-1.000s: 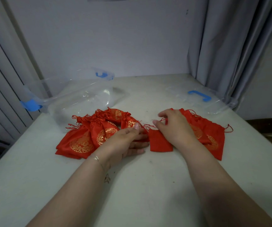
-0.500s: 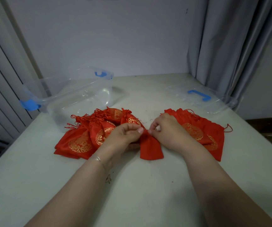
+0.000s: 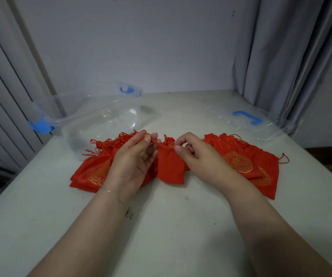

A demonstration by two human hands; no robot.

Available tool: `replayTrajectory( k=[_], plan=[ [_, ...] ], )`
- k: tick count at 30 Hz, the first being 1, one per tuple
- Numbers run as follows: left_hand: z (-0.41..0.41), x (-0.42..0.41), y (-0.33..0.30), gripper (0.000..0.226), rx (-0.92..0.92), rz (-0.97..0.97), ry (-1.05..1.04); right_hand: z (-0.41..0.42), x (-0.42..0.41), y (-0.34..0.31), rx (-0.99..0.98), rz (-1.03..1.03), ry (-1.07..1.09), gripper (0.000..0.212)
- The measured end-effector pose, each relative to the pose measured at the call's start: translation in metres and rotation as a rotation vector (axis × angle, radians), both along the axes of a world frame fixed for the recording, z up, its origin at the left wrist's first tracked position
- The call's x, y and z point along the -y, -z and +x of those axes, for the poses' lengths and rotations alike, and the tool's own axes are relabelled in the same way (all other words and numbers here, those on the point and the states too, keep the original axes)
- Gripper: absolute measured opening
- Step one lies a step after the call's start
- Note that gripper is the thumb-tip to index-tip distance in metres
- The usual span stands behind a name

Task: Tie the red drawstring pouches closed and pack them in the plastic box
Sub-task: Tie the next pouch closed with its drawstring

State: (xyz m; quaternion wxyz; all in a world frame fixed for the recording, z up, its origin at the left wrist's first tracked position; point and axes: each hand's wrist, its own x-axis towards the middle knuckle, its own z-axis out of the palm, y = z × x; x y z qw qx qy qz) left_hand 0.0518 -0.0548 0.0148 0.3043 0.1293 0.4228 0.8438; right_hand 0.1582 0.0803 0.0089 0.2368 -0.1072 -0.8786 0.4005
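Fingers point(image 3: 147, 139) pinch pouch point(image 3: 170, 166) drawstring; knot indistinct.

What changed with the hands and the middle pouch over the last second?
The left hand came off the left pile, and both hands took hold of the drawstrings and pulled them apart sideways; the right hand pinches its end. The middle pouch, flat-mouthed before, is now cinched at the neck. Both piles, the plastic box and lid stayed put.
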Motion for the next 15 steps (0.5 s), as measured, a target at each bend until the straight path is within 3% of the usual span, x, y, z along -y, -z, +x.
replayTrajectory(
  k=[4, 7, 15],
  plan=[
    [-0.004, 0.002, 0.001, 0.030, -0.018, -0.040, -0.059, -0.001, -0.002, -0.002, 0.000, -0.050, 0.098, 0.022],
    [-0.011, 0.009, 0.003, 0.028, -0.136, -0.122, -0.189, 0.002, -0.008, -0.007, -0.040, -0.123, 0.197, 0.031],
    [-0.024, 0.016, 0.003, 0.015, -0.467, -0.344, -0.412, 0.007, -0.022, -0.018, -0.173, -0.268, 0.329, 0.027]
  ],
)
